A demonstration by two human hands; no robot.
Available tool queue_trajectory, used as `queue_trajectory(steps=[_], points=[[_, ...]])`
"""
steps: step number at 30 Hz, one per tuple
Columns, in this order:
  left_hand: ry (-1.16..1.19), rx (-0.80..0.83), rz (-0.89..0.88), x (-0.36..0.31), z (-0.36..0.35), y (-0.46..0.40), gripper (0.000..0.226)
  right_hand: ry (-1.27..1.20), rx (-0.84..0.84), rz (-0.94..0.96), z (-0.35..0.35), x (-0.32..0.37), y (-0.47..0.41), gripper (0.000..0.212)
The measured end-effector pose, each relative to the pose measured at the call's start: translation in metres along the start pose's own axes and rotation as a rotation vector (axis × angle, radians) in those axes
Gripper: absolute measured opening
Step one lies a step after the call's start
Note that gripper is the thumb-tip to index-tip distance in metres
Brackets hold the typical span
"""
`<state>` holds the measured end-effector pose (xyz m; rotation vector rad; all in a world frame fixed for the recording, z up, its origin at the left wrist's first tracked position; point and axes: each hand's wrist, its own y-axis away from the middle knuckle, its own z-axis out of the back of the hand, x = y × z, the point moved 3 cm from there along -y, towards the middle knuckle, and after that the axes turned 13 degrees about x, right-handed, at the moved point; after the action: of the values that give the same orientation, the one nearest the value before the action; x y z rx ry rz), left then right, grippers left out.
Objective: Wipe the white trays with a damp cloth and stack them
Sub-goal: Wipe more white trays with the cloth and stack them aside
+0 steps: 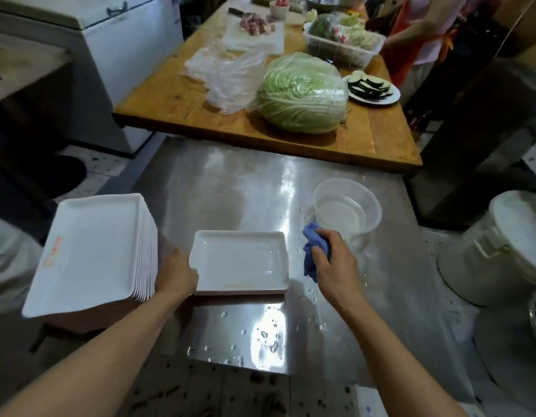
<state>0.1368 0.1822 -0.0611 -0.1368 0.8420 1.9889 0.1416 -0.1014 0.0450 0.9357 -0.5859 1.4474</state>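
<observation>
A single white tray (pixel 241 260) lies on the steel table (pixel 236 188) in front of me, its inside wet and shiny. My left hand (pixel 175 273) grips its left edge, thumb over the rim. My right hand (pixel 332 260) holds a bunched blue cloth (pixel 313 251) just right of the tray, off its surface. A tall stack of white trays (pixel 92 254) with orange print stands at the left, tilted, beside my left hand.
A clear plastic bowl of water (pixel 348 210) sits behind my right hand. Water drops (pixel 266 335) lie near the table's front edge. A wooden table (pixel 170 100) behind carries cabbage (pixel 302 94), bags and plates. A white lidded bucket (pixel 507 245) stands at the right.
</observation>
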Motion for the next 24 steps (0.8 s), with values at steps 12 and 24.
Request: queue_trajectory(steps=[12,24], points=[[0.823,0.149,0.072,0.0,0.006,0.023,0.031,-0.031,0.035,-0.006,0.02,-0.006,-0.007,0.026],[0.997,0.191,-0.214,-0.138,0.048,0.05,0.041,-0.129,-0.144,0.038,0.083,-0.009,-0.02,0.02]])
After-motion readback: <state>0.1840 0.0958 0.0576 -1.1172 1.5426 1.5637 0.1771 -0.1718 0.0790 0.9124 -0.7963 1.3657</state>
